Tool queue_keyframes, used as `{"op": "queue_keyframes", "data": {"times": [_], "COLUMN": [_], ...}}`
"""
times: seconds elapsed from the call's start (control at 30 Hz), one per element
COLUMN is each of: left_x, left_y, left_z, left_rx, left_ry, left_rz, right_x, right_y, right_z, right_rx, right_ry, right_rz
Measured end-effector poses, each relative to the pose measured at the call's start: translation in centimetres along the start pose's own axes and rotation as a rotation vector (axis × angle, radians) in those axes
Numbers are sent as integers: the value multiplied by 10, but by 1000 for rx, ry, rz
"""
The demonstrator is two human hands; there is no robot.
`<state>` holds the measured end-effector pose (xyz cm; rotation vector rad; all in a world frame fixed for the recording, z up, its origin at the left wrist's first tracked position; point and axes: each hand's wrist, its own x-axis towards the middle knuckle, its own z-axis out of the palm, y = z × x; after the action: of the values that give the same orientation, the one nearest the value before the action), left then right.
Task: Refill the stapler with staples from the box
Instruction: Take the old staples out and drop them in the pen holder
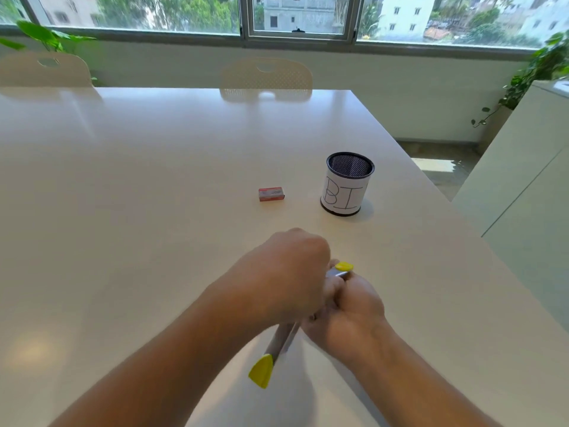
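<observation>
Motion blur softens both hands and the tool held between them, so finger positions cannot be read exactly. The stapler [284, 339], grey metal with yellow plastic ends, is held above the white table [123, 195], and its middle is hidden by the two fists. One yellow tip [261, 371] is seen below the hands, nearest the camera, at the end of a grey arm that looks swung out from the body; the other yellow tip [344, 266] pokes out just beyond the knuckles. The left hand [286, 272] is curled closed over the upper part of the stapler, and the right hand [351, 318] is closed around it from the right side, the two hands touching. Whether staples are loaded cannot be told. Farther off, well apart from the hands, the small red staple box [271, 193] lies flat on the table. To its right a mesh pen cup [347, 183] stands upright, wrapped in paper with the letters "BI" readable and the rest turned out of view.
</observation>
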<state>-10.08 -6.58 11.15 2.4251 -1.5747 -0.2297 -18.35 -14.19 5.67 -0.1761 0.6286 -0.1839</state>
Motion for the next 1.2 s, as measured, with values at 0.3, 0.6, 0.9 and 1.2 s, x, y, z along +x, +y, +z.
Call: {"op": "queue_keyframes", "data": {"times": [0.3,0.6,0.9,1.2], "left_x": [-9,-15,-6,5], "left_y": [-25,-41,-55,-68], "left_z": [7,18,30,36], "left_rx": [-642,-1468,-1749,-1705], "left_ry": [206,62,-168,-325], "left_rz": [-123,-375,-577,-540], "right_x": [-2,19,7,51], "right_y": [-4,-41,-136,-170], "right_z": [4,6,123,154], "right_rx": [0,-1252,-2347,-2562], "right_ry": [-124,32,159,454], "right_rz": [-89,-75,-673,-809]}}
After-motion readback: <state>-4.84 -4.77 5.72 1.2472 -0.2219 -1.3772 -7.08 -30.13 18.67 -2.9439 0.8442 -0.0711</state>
